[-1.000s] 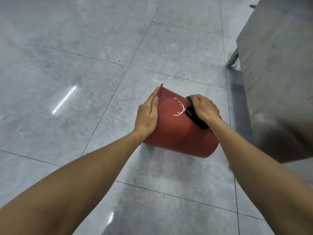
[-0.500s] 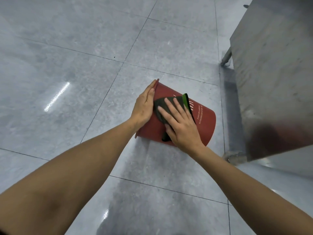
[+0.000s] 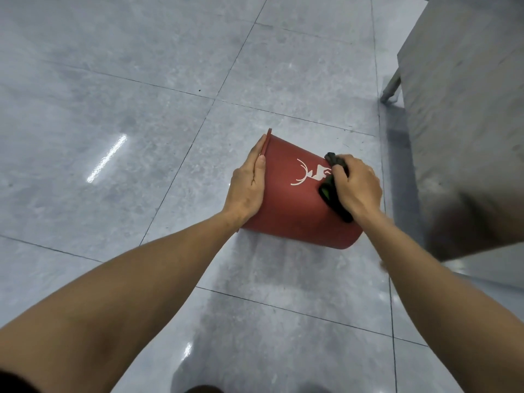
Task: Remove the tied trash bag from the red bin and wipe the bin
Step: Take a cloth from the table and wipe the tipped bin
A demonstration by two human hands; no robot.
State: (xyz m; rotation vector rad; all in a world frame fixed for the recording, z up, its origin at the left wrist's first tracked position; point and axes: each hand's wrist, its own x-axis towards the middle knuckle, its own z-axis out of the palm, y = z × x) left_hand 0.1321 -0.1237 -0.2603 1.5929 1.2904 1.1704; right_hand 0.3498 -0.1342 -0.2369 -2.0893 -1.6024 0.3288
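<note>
The red bin [image 3: 295, 205] lies on its side on the grey tiled floor [image 3: 141, 137], right of the middle of the view, with its rim pointing far and left and its closed base toward the near right. A white antlered deer emblem [image 3: 309, 173] is printed on the upward-facing wall. The left hand [image 3: 249, 185] lies flat against the bin's left side just behind the rim, fingers straight and pressed together, thumb alongside, steadying it; the forearm runs back to the near left corner. The right hand [image 3: 355, 185] is curled around a bunched dark cloth [image 3: 333, 194] with a green edge, its fingers closed over the fabric and pressing it onto the bin's upper wall just right of the emblem, toward the base end. Part of the cloth pokes out beyond the fingers on the far side, and another part sticks out below the hand on the near side. To the right, close to the bin but not touching it, stands a grey metal cabinet [image 3: 467, 123], one slim leg [image 3: 391, 89] of it visible at the far right. Strip lighting glints off the floor at left. No trash bag shows anywhere in view.
</note>
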